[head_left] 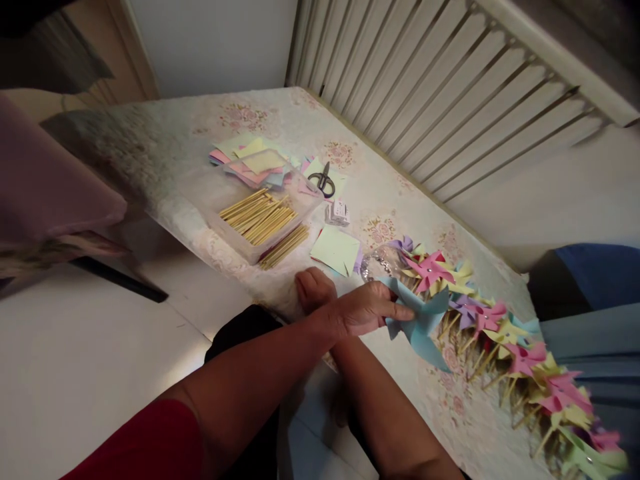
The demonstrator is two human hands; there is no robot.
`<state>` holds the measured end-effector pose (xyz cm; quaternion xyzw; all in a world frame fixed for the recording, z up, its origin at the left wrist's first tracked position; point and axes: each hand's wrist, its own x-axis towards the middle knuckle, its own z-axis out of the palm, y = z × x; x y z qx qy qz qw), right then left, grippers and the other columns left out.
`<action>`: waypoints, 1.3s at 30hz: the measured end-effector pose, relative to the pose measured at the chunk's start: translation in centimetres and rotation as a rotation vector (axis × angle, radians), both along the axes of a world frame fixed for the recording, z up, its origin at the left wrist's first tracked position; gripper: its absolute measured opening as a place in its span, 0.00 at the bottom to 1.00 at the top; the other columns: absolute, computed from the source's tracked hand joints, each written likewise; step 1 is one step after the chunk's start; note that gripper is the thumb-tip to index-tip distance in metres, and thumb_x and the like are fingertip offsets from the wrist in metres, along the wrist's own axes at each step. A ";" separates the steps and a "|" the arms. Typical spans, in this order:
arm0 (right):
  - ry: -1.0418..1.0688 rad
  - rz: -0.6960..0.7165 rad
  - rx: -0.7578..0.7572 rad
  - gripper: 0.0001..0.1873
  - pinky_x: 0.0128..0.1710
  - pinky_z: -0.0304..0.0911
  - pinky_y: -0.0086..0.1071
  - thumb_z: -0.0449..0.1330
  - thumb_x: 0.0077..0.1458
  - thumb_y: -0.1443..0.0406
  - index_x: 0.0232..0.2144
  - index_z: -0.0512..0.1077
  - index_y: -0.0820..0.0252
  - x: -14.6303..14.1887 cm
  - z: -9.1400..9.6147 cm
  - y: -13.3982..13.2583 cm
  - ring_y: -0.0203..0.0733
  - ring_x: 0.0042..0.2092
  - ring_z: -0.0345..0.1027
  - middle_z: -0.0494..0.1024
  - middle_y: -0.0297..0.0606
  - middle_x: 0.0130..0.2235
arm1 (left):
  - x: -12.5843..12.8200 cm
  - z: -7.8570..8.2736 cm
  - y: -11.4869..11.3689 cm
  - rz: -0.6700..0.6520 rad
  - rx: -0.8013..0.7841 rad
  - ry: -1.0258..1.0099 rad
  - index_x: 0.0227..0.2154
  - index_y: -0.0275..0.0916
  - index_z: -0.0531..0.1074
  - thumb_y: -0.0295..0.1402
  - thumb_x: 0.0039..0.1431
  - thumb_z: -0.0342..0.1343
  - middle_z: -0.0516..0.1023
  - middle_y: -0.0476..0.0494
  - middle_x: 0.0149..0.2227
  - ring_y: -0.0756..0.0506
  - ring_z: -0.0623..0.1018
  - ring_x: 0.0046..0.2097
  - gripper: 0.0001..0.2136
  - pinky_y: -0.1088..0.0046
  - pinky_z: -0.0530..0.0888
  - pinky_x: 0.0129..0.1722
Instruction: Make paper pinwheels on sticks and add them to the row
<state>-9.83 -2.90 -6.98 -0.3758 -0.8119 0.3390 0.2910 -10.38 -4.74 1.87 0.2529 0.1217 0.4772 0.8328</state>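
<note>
Right of centre, the left hand (369, 311) grips a blue pinwheel (423, 321) beside finished pinwheels (526, 360) reaching the lower right. At centre, the right hand (316, 291) lies by the edge of the counter (293, 119), near loose sticks (285, 247); whether it is open or closed cannot be told. Scissors (327, 187) lie at upper centre.

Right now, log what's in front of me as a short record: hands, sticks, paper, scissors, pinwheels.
left hand: grip on a blue paper pinwheel
right hand: curled at the table's near edge, below the left forearm; contents hidden
sticks: many in a clear plastic box, with loose sticks beside it
paper: pale green squares near the right hand; mixed-colour sheets farther back
scissors: on paper, beyond a small white box
pinwheels on sticks: many, multicoloured, along the right
</note>
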 end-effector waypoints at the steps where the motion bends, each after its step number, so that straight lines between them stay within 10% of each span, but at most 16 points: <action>1: -0.135 0.059 0.146 0.10 0.35 0.56 0.32 0.56 0.59 0.68 0.25 0.70 0.57 -1.0 0.1 0.4 0.39 0.33 0.59 0.68 0.36 0.27 | -0.2 0.0 0.1 -0.014 0.005 -0.041 0.26 0.33 0.79 0.33 0.31 0.74 0.79 0.42 0.28 0.48 0.77 0.31 0.16 0.72 0.73 0.34; 9: -0.522 0.081 0.483 0.14 0.34 0.55 0.34 0.49 0.66 0.68 0.45 0.74 0.57 -5.2 0.6 2.9 0.45 0.38 0.62 0.72 0.42 0.38 | -0.5 0.1 0.2 -0.029 -0.042 -0.089 0.26 0.31 0.80 0.32 0.31 0.74 0.80 0.41 0.29 0.51 0.75 0.29 0.16 0.76 0.71 0.30; 39: -0.601 0.091 0.753 0.10 0.30 0.47 0.33 0.54 0.64 0.68 0.35 0.75 0.58 -3.7 0.7 0.6 0.39 0.34 0.57 0.72 0.37 0.33 | -0.2 -0.7 -1.8 -0.055 -0.047 -0.078 0.25 0.31 0.79 0.32 0.28 0.76 0.79 0.43 0.26 0.50 0.76 0.30 0.18 0.75 0.72 0.33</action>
